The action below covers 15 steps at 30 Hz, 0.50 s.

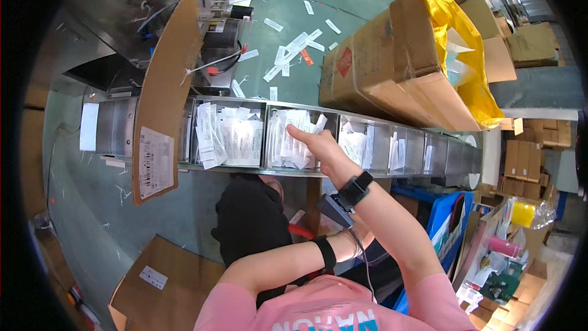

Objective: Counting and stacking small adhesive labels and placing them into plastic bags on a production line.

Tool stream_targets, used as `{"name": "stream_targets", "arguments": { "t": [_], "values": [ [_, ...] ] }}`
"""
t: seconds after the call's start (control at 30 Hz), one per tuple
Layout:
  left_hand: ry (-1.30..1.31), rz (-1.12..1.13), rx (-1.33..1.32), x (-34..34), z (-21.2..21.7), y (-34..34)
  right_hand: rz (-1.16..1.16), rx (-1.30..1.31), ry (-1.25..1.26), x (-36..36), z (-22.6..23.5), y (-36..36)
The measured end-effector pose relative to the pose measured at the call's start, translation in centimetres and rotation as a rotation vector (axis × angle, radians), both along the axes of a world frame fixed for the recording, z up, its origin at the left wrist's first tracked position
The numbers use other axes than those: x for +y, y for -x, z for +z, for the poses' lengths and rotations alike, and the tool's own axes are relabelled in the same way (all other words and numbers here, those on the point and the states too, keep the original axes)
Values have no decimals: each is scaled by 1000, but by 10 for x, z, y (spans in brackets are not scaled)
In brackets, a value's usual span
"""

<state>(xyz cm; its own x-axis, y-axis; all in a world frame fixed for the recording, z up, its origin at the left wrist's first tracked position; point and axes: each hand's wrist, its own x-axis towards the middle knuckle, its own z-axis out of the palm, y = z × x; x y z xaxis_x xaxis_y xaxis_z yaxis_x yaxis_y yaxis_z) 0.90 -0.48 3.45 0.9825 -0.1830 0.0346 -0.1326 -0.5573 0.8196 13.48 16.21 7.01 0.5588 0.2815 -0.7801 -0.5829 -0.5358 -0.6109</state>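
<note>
My right hand (323, 148), with a dark band and watch at its wrist, reaches over a compartment of flat white packets (291, 152) in a long metal trough (266, 170). One digit points left, stretched out above the packets; the other fingers are mostly hidden below the hand. No held packet can be made out. My left forearm crosses low in front of me, and my left hand (360, 242) lies partly behind the right wrist and a grey device (335, 211); its fingers are hidden. Another compartment to the left holds more white packets (242, 141).
A cardboard flap (165, 79) stands across the trough's left part, beside a machine (220, 43). A large carton (380, 55) with a yellow liner (484, 79) leans behind the trough. Loose packets (294, 46) litter the green floor. An open carton (165, 282) is at lower left.
</note>
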Motion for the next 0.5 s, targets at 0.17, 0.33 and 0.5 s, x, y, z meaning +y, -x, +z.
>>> {"name": "stream_targets", "arguments": {
  "t": [0.17, 0.33, 0.5],
  "values": [
    [40, 50, -55, 6, 2, -2, 15, -206, 147, 22, -32, 3],
    [63, 88, -79, 16, -2, 5, 100, -203, 263, 36, -13, 10],
    [-81, -119, 62, 21, 3, 5, 76, -343, 250, 44, 8, 17]
  ]
}}
